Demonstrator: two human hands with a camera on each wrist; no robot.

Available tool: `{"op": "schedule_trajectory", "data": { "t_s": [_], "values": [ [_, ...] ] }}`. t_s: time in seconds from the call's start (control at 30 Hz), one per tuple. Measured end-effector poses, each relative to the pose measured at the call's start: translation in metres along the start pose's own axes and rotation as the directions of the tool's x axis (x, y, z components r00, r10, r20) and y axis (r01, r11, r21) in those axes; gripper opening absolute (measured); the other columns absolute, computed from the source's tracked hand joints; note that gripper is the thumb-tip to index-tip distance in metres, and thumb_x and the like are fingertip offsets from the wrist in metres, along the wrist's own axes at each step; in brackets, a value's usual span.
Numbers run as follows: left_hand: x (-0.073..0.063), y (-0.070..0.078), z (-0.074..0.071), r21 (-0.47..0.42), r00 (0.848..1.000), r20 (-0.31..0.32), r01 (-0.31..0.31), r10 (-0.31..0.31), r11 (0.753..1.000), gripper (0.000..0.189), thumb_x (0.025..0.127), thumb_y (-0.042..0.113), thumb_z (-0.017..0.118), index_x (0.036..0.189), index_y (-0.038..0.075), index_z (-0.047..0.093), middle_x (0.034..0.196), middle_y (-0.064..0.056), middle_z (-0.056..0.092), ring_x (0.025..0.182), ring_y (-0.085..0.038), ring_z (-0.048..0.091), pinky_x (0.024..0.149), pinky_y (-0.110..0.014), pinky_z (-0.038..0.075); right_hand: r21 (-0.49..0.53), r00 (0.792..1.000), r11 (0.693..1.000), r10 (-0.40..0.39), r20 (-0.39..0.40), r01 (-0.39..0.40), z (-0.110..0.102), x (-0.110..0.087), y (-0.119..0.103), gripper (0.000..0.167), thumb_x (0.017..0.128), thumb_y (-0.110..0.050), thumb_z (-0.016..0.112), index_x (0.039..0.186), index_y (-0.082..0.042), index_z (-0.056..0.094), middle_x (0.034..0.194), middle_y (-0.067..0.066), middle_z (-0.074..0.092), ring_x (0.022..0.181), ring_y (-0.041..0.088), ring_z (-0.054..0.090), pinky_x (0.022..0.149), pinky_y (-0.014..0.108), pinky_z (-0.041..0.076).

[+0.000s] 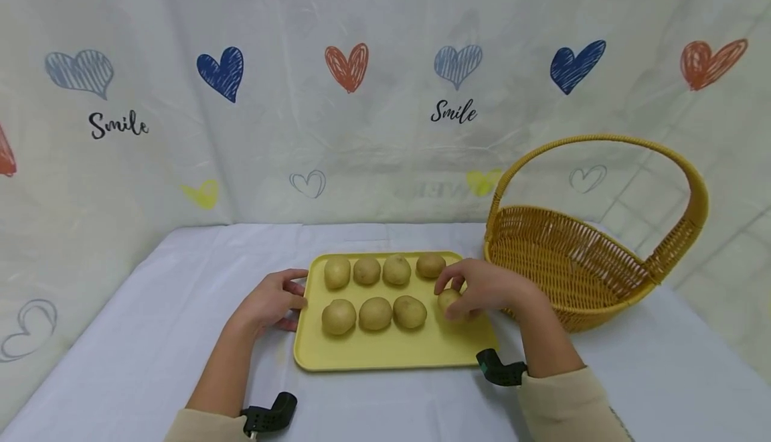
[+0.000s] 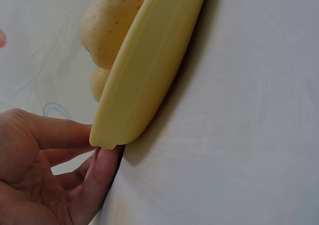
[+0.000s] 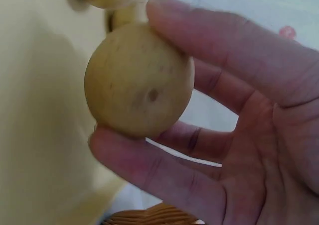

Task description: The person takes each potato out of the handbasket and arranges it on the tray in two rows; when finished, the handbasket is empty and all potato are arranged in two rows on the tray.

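Observation:
A yellow tray (image 1: 391,355) lies on the table, bearing several potatoes (image 1: 375,313) in two rows. At its left edge my left hand (image 1: 274,301) grips the rim; the left wrist view has one digit against the upper side of the tray (image 2: 144,80) and another beneath it. With thumb and fingertips, my right hand (image 1: 484,286) holds a potato (image 3: 139,80) at the right end of the front row. This potato (image 1: 447,300) is partly covered by the fingers in the head view. Just behind it sits another potato (image 1: 431,265) in the back row.
To the right of the tray stands a woven wicker basket (image 1: 557,251) with a tall arched handle (image 1: 602,138). White cloth (image 1: 150,335) covers the table. A hanging sheet (image 1: 385,0) printed with hearts rises behind it.

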State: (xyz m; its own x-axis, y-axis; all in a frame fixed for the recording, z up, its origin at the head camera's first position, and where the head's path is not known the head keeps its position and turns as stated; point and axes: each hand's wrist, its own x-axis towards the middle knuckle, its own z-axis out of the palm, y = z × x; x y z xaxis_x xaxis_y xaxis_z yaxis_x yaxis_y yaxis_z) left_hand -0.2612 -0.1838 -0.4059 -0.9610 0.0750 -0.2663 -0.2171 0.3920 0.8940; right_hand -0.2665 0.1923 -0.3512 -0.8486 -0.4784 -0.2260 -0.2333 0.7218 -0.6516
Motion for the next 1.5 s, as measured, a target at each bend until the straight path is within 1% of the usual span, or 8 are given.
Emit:
{"op": "schedule_trajectory", "data": {
  "t_s": [0.17, 0.27, 0.5, 0.63, 0.87, 1.33, 1.4, 1.5],
  "values": [
    [-0.001, 0.002, -0.001, 0.003, 1.0, -0.009, 0.001, -0.001, 1.0, 0.067, 0.092, -0.004, 0.064, 0.155, 0.006, 0.043, 0.117, -0.014, 0.054, 0.088, -0.021, 0.059, 0.062, -0.034, 0.062, -0.037, 1.0, 0.999, 0.016, -0.007, -0.016, 0.005, 0.005, -0.002, 0.036, 0.074, -0.01, 0.082, 0.108, -0.012, 0.072, 0.104, 0.013, 0.058, 0.066, 0.018, 0.062, 0.065, 0.033, 0.055],
    [0.0, 0.003, -0.002, 0.005, 1.0, -0.011, 0.0, 0.0, 1.0, 0.067, 0.092, -0.003, 0.064, 0.155, 0.006, 0.043, 0.117, -0.014, 0.053, 0.089, -0.021, 0.059, 0.063, -0.035, 0.063, -0.041, 1.0, 0.999, 0.027, -0.002, -0.027, 0.007, 0.007, -0.004, 0.036, 0.074, -0.01, 0.083, 0.109, -0.012, 0.072, 0.106, 0.013, 0.057, 0.065, 0.018, 0.063, 0.064, 0.033, 0.056],
    [-0.001, 0.001, -0.005, 0.014, 1.0, -0.011, 0.0, 0.0, 1.0, 0.066, 0.093, -0.003, 0.064, 0.155, 0.005, 0.043, 0.118, -0.015, 0.053, 0.088, -0.021, 0.06, 0.063, -0.035, 0.063, -0.025, 0.999, 0.999, 0.032, 0.024, -0.032, 0.01, 0.008, -0.009, 0.035, 0.078, -0.01, 0.081, 0.112, -0.015, 0.073, 0.121, 0.015, 0.058, 0.071, 0.017, 0.061, 0.066, 0.034, 0.056],
    [-0.002, -0.001, -0.006, 0.018, 1.0, -0.011, 0.004, -0.004, 1.0, 0.066, 0.093, -0.003, 0.063, 0.155, 0.005, 0.043, 0.119, -0.015, 0.053, 0.09, -0.022, 0.061, 0.065, -0.036, 0.063, -0.044, 0.999, 0.999, 0.013, 0.037, -0.012, 0.011, 0.009, -0.011, 0.036, 0.078, -0.008, 0.08, 0.112, -0.015, 0.074, 0.121, 0.015, 0.06, 0.075, 0.017, 0.061, 0.066, 0.033, 0.054],
    [-0.001, -0.001, -0.007, 0.018, 1.0, -0.01, 0.007, -0.007, 1.0, 0.066, 0.094, -0.002, 0.063, 0.156, 0.006, 0.043, 0.12, -0.015, 0.053, 0.091, -0.022, 0.061, 0.065, -0.036, 0.063, -0.133, 1.0, 0.991, -0.023, -0.009, 0.022, 0.01, 0.01, -0.011, 0.037, 0.074, -0.007, 0.078, 0.109, -0.017, 0.075, 0.114, 0.01, 0.063, 0.084, 0.017, 0.058, 0.072, 0.03, 0.05],
    [0.004, -0.003, -0.006, 0.017, 1.0, -0.005, -0.016, 0.017, 1.0, 0.066, 0.092, -0.003, 0.062, 0.155, 0.005, 0.044, 0.119, -0.015, 0.054, 0.093, -0.022, 0.061, 0.066, -0.037, 0.064, -0.015, 0.999, 1.0, 0.005, 0.034, -0.004, 0.006, 0.01, -0.009, 0.04, 0.079, -0.008, 0.08, 0.119, -0.014, 0.075, 0.119, 0.016, 0.064, 0.081, 0.018, 0.063, 0.07, 0.037, 0.057],
    [0.002, -0.004, -0.004, 0.018, 1.0, -0.006, -0.022, 0.022, 1.0, 0.064, 0.092, -0.003, 0.061, 0.154, 0.004, 0.044, 0.12, -0.016, 0.054, 0.094, -0.022, 0.061, 0.067, -0.037, 0.064, -0.022, 1.0, 1.0, 0.001, 0.027, 0.0, 0.003, 0.008, -0.008, 0.041, 0.079, -0.011, 0.081, 0.119, -0.014, 0.074, 0.121, 0.016, 0.064, 0.087, 0.021, 0.064, 0.072, 0.038, 0.056],
    [0.0, -0.005, -0.002, 0.019, 1.0, -0.014, -0.02, 0.021, 1.0, 0.062, 0.093, -0.002, 0.059, 0.153, 0.004, 0.045, 0.121, -0.016, 0.054, 0.095, -0.023, 0.061, 0.069, -0.037, 0.064, -0.054, 1.0, 0.998, -0.02, -0.007, 0.019, -0.001, 0.006, -0.007, 0.041, 0.083, -0.016, 0.081, 0.123, -0.014, 0.073, 0.125, 0.016, 0.065, 0.104, 0.028, 0.065, 0.084, 0.043, 0.056]
  ]
}}
